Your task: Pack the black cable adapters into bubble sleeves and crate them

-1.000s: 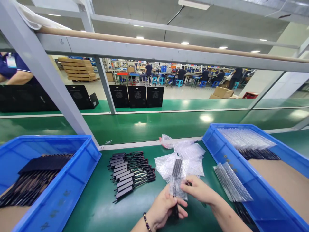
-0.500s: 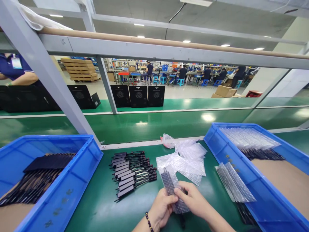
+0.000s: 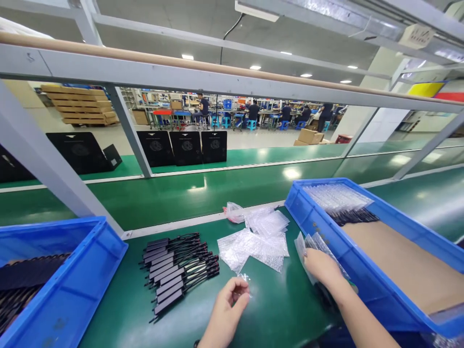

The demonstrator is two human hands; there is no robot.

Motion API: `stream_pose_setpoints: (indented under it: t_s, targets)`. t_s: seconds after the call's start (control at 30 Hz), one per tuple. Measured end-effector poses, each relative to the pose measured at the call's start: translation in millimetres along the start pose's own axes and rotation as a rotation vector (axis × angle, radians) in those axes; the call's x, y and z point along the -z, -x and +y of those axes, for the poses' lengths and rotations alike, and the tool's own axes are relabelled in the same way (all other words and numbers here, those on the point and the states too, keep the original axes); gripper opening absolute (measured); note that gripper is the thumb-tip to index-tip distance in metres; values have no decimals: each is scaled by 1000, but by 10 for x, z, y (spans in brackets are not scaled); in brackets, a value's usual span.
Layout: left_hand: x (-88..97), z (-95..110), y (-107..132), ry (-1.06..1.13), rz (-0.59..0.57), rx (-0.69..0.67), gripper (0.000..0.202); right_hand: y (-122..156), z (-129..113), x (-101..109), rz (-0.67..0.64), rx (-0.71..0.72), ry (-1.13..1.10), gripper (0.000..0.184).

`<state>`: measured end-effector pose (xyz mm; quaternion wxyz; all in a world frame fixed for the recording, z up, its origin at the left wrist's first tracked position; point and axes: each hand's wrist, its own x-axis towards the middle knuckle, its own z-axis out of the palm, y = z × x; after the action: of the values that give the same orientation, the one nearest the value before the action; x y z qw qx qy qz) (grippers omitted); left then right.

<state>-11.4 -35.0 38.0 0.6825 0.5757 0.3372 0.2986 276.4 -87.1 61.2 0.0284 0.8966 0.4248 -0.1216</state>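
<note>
My left hand (image 3: 228, 309) is over the green bench with its fingers curled in a pinch. A small piece of clear film (image 3: 246, 282) shows at its fingertips. My right hand (image 3: 322, 267) is at the stack beside the right bin, its fingers closed around a bubble-wrap bag (image 3: 302, 249) with a dark part below; the hand hides much of it. More bubble-wrap bags (image 3: 326, 245) lean there against the bin. Left of my left hand, several black battery-like packs with cables (image 3: 170, 275) lie in a slanting row. Loose bubble-wrap bags (image 3: 257, 241) lie flat in the middle.
At the left is a blue bin (image 3: 105, 261) holding dark packs with cables. Another blue bin (image 3: 311, 212) on the right has bagged packs and cardboard inside. A crumpled clear bag (image 3: 235, 212) lies by the ledge. Black boxes (image 3: 186, 147) stand beyond, behind a metal post (image 3: 128, 130).
My hands have parted. The right one has carried the bagged pack to the stack beside the right bin; the left stays near the middle. The view has turned right.
</note>
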Motion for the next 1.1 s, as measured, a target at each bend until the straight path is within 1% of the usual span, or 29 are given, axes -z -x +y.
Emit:
stream_pose_setpoints:
  t_s: [0.07, 0.1, 0.13, 0.17, 0.23, 0.27, 0.3, 0.33, 0.37, 0.43, 0.5, 0.57, 0.63, 0.7, 0.73, 0.8, 0.9, 0.97, 1.0, 1.07, 1.1]
  targets:
    - [130, 113, 111, -242, -19, -91, 19, -82, 110, -28, -10, -55, 16, 34]
    - [228, 152, 170, -375, 1, -137, 18, -105, 145, -39, -12, -80, 26, 34]
    - [348, 173, 228, -504, 52, -179, 19, -118, 170, -46, -14, -99, 35, 35]
    - [487, 175, 283, -627, 127, -216, 20, -126, 188, -50, -16, -112, 44, 35]
    - [803, 126, 385, -860, 320, -254, 23, -132, 210, -48, -23, -118, 54, 35]
    - [963, 84, 431, -969, 406, -247, 25, -133, 217, -41, -26, -115, 58, 34]
    - [1114, 38, 475, -1072, 474, -214, 27, -132, 223, -31, -30, -112, 61, 34]
    - [1247, -8, 516, -1175, 536, -153, 29, -129, 229, -16, -35, -111, 64, 33]
    - [1355, -48, 553, -1263, 555, -78, 29, -122, 232, 4, -40, -113, 70, 33]
    - [1485, -104, 613, -1380, 532, 24, 28, -92, 227, 51, -26, -118, 84, 32]
    - [1510, -125, 648, -1432, 480, 44, 25, -38, 195, 96, 50, -118, 103, 33]
    - [1476, -131, 655, -1459, 462, 31, 22, 28, 134, 114, 158, -93, 119, 31]
    - [1436, -142, 649, -1474, 460, 49, 20, 90, 55, 91, 267, -36, 129, 29]
    - [1425, -156, 651, -1461, 452, 72, 18, 136, -28, 33, 366, 49, 129, 27]
    - [1430, -158, 661, -1434, 440, 68, 17, 153, -68, -1, 417, 97, 120, 28]
    - [1444, -130, 702, -1329, 416, 13, 15, 184, -148, -61, 509, 201, 64, 31]
    - [1420, 23, 766, -1106, 419, -108, 15, 248, -298, -98, 602, 366, -111, 39]
    - [1345, 175, 756, -959, 443, -171, 19, 321, -445, -94, 608, 484, -258, 41]
    - [1287, 252, 724, -882, 452, -205, 20, 370, -537, -91, 584, 547, -329, 39]
    - [1136, 391, 603, -689, 482, -280, 24, 492, -753, -95, 464, 684, -459, 34]
    - [1047, 448, 520, -575, 480, -290, 34, 564, -871, -107, 371, 752, -514, 32]
